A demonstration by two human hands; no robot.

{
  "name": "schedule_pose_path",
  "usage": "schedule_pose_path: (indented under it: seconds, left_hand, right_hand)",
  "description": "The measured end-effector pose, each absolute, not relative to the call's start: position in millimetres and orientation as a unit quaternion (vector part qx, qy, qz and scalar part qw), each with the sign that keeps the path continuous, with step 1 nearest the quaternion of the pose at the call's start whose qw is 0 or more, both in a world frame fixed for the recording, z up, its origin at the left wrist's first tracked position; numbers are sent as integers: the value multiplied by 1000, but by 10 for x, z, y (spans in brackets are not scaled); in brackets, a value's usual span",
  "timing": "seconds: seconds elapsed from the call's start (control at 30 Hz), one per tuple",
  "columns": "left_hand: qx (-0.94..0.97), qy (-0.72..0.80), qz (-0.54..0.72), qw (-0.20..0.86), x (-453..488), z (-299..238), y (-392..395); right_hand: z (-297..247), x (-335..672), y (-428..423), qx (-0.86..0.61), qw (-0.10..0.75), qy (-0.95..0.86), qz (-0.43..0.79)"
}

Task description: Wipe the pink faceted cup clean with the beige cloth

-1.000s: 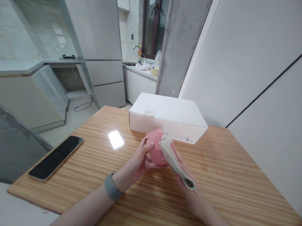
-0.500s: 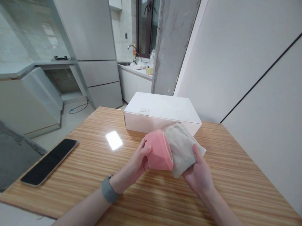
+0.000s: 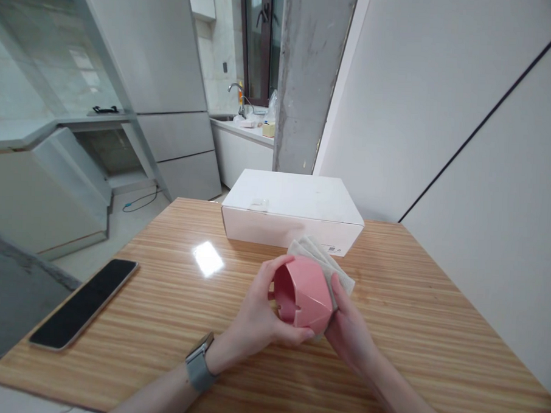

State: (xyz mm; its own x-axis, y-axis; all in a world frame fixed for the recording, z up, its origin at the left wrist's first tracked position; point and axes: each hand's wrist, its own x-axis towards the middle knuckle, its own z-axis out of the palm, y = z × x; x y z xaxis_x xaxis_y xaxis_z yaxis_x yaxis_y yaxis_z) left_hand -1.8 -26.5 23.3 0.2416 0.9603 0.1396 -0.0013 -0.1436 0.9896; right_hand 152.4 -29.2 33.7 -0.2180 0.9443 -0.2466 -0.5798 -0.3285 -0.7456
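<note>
A small pink faceted pot (image 3: pixel 312 292) is tilted on its side above the table, its hollow opening turned to the left and a notch showing in its rim. My left hand (image 3: pixel 264 309) grips it by the rim, thumb below and fingers over the top. Against the pot's base on the right lies a folded grey cloth (image 3: pixel 321 255), partly hidden behind the pot. My right hand (image 3: pixel 350 319) holds the cloth to the pot, thumb on top; its other fingers are out of sight underneath.
Behind the hands a white cardboard box (image 3: pixel 294 198) stands on the wooden table (image 3: pixel 162 287). A dark-screened phone (image 3: pixel 84 304) lies at the table's left edge. Farther back are a grey fridge (image 3: pixel 149 55) and a sink counter with a faucet (image 3: pixel 239 95).
My left hand has turned the pot so that its opening now shows. The cloth has shifted left, behind the pot, and my right hand has come closer to it.
</note>
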Motion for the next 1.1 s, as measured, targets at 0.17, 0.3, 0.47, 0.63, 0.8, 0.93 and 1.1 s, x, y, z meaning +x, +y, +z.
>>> schedule_pose_path:
  seconds: [0.17,0.3,0.47,0.63,0.8,0.93,1.1]
  left_hand:
    - [505,417,468,593,48,274,-316]
    - [445,408,489,629,51,272,-290]
    - [384,415,478,673,10,203,-239]
    - [400,412,488,657,28,271,-279]
    - [464,420,508,591,51,328,-333]
    - [549,432,524,487,16,235,-313]
    - [674,401,533,316,-49,163,-235]
  right_hand:
    - [293,1519,-300,-379,509,-259,728]
    - [229,1509,-308,-378,522,-268,716]
    - [179,1501,-331,-381,537,-299,691]
    - [185,1513,-339,-378,545,-311,680]
    - [256,1532,-355,-365,532,-306,700]
    - [314,1546,-355,-358,537,-292,706]
    - [397,1566,-343,-356,551,-270,704]
